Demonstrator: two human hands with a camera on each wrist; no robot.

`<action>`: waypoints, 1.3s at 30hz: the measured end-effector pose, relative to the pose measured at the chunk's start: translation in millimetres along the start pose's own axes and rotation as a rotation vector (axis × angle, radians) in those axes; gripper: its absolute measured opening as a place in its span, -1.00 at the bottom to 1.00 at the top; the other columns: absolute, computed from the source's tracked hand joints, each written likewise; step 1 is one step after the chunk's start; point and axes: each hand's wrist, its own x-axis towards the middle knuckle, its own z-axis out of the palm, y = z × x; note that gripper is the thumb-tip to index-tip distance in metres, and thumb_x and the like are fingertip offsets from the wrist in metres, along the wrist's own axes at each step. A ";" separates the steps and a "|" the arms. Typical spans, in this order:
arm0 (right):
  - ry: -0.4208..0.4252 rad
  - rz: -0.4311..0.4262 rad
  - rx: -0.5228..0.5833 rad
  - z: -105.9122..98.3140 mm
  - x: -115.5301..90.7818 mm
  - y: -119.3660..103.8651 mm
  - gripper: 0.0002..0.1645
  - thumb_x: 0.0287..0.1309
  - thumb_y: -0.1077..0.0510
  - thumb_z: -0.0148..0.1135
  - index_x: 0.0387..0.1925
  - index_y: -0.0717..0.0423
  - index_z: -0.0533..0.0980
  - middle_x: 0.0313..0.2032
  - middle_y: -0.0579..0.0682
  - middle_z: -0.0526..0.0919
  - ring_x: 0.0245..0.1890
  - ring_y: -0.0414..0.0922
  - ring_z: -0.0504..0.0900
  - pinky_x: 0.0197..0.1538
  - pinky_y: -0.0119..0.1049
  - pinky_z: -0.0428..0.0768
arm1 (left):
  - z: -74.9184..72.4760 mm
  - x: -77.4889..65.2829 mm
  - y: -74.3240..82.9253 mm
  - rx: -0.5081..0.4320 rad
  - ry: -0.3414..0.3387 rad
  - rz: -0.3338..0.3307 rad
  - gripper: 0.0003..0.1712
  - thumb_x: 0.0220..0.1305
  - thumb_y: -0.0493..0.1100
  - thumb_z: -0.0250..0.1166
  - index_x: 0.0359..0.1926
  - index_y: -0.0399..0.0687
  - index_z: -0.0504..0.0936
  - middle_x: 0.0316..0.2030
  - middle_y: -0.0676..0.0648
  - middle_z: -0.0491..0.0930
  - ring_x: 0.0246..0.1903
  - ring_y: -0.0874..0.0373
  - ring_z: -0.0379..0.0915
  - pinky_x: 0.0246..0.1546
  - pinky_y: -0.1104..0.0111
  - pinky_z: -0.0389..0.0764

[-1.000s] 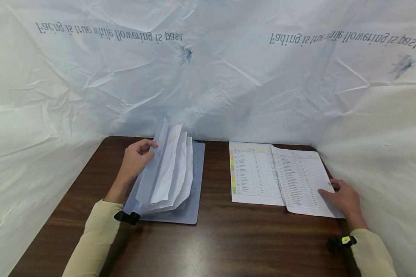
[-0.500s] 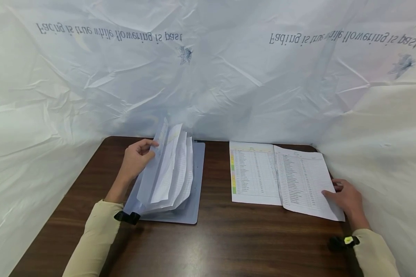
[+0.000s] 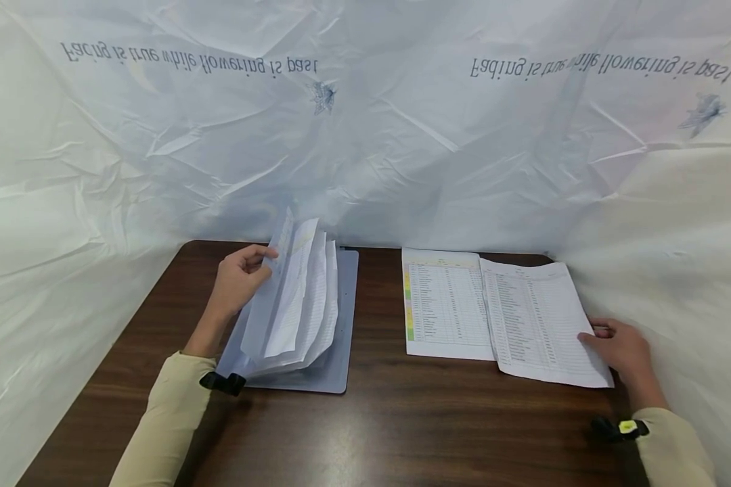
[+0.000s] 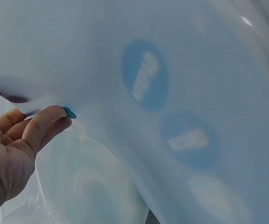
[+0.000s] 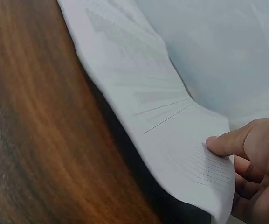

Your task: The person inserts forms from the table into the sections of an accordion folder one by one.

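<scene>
My left hand (image 3: 236, 281) pinches the raised cover of a translucent blue-grey folder (image 3: 340, 338) on the left of the table. Several printed sheets (image 3: 301, 304) stand fanned inside it. In the left wrist view the cover (image 4: 101, 56) fills most of the picture, with blue oval marks showing on it. At the table's right side my right hand (image 3: 621, 348) pinches the right edge of a printed table sheet (image 3: 533, 325), thumb on top and fingers beneath. In the right wrist view this sheet (image 5: 171, 149) bends up in a wave from the wood.
Another printed sheet (image 3: 447, 304), with yellow and green cells down its left side, lies partly under the held sheet. A creased white plastic curtain (image 3: 365, 135) with upside-down lettering hangs behind and beside the brown wooden table (image 3: 371, 433).
My right hand has moved a little to the right, and the pinched edge of the sheet has followed it. The left hand and the folder have stayed in place.
</scene>
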 end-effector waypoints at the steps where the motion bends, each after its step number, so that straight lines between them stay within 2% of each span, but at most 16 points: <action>1: -0.005 0.007 0.011 -1.1 -0.2 0.5 -0.31 0.22 0.13 0.36 0.21 0.55 0.42 0.02 0.53 0.57 -0.10 0.31 0.59 -0.32 -0.17 0.52 | -0.2 -0.2 0.1 0.000 0.001 0.000 -0.69 0.20 -0.43 0.22 -0.07 -0.23 0.74 -0.10 -0.27 0.75 -0.59 0.33 0.40 -0.56 0.46 0.36; 3: -0.013 0.018 0.027 -2.3 -0.5 1.9 -0.31 0.24 0.11 0.33 0.21 0.56 0.43 0.04 0.52 0.56 -0.08 0.29 0.59 -0.33 -0.24 0.50 | -0.7 -0.4 0.3 0.001 0.003 0.000 -0.69 0.20 -0.44 0.22 -0.06 -0.24 0.74 -0.08 -0.27 0.75 -0.55 0.33 0.45 -0.54 0.47 0.38; 5: -0.030 0.041 0.048 -3.8 -1.2 2.2 -0.31 0.26 0.09 0.31 0.21 0.57 0.42 0.07 0.53 0.54 -0.06 0.29 0.56 -0.29 -0.22 0.49 | -0.9 -0.6 0.5 0.004 0.002 0.001 -0.69 0.22 -0.43 0.22 -0.04 -0.26 0.73 -0.05 -0.27 0.73 -0.47 0.34 0.52 -0.50 0.48 0.42; 7: -0.052 0.075 0.072 -4.8 -1.7 2.1 -0.29 0.30 0.05 0.28 0.22 0.58 0.40 0.12 0.54 0.49 -0.03 0.31 0.53 -0.23 -0.13 0.51 | -1.1 -0.7 0.9 0.008 0.002 -0.002 -0.69 0.23 -0.43 0.22 -0.03 -0.26 0.73 -0.01 -0.26 0.72 -0.37 0.33 0.58 -0.46 0.48 0.45; 11: -0.089 0.160 0.123 -7.2 -1.1 1.4 -0.24 0.35 -0.02 0.22 0.27 0.57 0.35 0.21 0.56 0.38 0.06 0.36 0.43 -0.06 0.13 0.48 | -1.3 -1.3 1.6 0.008 0.004 0.002 -0.69 0.23 -0.43 0.21 -0.04 -0.26 0.73 -0.01 -0.26 0.73 -0.32 0.33 0.61 -0.42 0.49 0.46; 14: -0.113 0.199 0.153 -8.9 -0.7 2.1 -0.18 0.34 -0.05 0.21 0.29 0.58 0.32 0.26 0.56 0.33 0.12 0.38 0.39 0.02 0.20 0.43 | -1.0 -1.3 0.6 0.016 0.005 0.003 -0.69 0.22 -0.44 0.20 -0.04 -0.28 0.73 -0.02 -0.28 0.72 -0.27 0.28 0.64 -0.40 0.51 0.47; 19: -0.136 0.208 0.193 -13.3 -2.8 3.4 -0.12 0.34 -0.10 0.21 0.33 0.58 0.28 0.29 0.56 0.29 0.14 0.36 0.37 0.02 0.15 0.44 | -0.4 -1.0 -0.9 0.020 0.005 0.012 -0.69 0.23 -0.43 0.21 -0.03 -0.27 0.73 -0.02 -0.28 0.72 -0.22 0.22 0.66 -0.37 0.52 0.48; 23: -0.133 0.202 0.220 -18.1 -7.2 3.6 -0.07 0.35 -0.16 0.21 0.37 0.56 0.25 0.29 0.54 0.31 0.09 0.30 0.41 -0.12 -0.07 0.47 | 0.2 -0.3 0.0 0.021 0.007 0.015 -0.69 0.23 -0.43 0.21 -0.04 -0.26 0.73 -0.01 -0.27 0.73 -0.21 0.22 0.66 -0.38 0.51 0.48; 28: -0.100 0.162 0.224 -23.3 -11.2 4.6 -0.11 0.35 -0.16 0.22 0.31 0.55 0.32 0.13 0.48 0.48 -0.20 0.00 0.53 -0.35 -0.32 0.49 | -0.6 -0.7 3.1 0.018 0.006 0.014 -0.70 0.23 -0.42 0.23 -0.05 -0.24 0.74 -0.01 -0.25 0.73 -0.27 0.31 0.62 -0.41 0.50 0.47; 30: -0.087 0.156 0.228 -25.0 -11.3 5.0 -0.13 0.35 -0.15 0.23 0.29 0.55 0.35 0.04 0.42 0.54 -0.31 -0.12 0.53 -0.39 -0.33 0.52 | -0.8 -0.7 2.8 0.020 0.006 0.016 -0.70 0.23 -0.42 0.22 -0.05 -0.26 0.74 -0.02 -0.26 0.73 -0.29 0.34 0.60 -0.41 0.50 0.46; 33: -0.077 0.166 0.242 -28.0 -10.4 4.9 -0.14 0.35 -0.14 0.24 0.29 0.54 0.35 -0.06 0.31 0.60 -0.39 -0.20 0.53 -0.40 -0.28 0.56 | -0.8 -0.8 2.4 0.022 0.008 0.017 -0.70 0.23 -0.43 0.22 -0.05 -0.28 0.74 -0.02 -0.28 0.73 -0.28 0.35 0.61 -0.40 0.52 0.47; 35: -0.079 0.183 0.268 -30.5 -10.2 3.7 -0.13 0.35 -0.14 0.25 0.31 0.54 0.33 -0.16 0.18 0.63 -0.41 -0.21 0.54 -0.40 -0.25 0.58 | -0.7 -0.7 1.7 0.026 0.008 0.016 -0.70 0.23 -0.43 0.22 -0.04 -0.28 0.74 -0.01 -0.28 0.72 -0.25 0.33 0.62 -0.39 0.53 0.48; 39: -0.095 0.224 0.353 -33.6 -11.1 1.0 -0.11 0.35 -0.11 0.26 0.38 0.50 0.27 -0.38 -0.21 0.60 -0.44 -0.23 0.60 -0.38 -0.20 0.63 | -0.5 -1.2 2.3 0.032 0.011 0.005 -0.70 0.23 -0.42 0.22 -0.04 -0.26 0.74 0.00 -0.25 0.72 -0.19 0.22 0.66 -0.37 0.53 0.50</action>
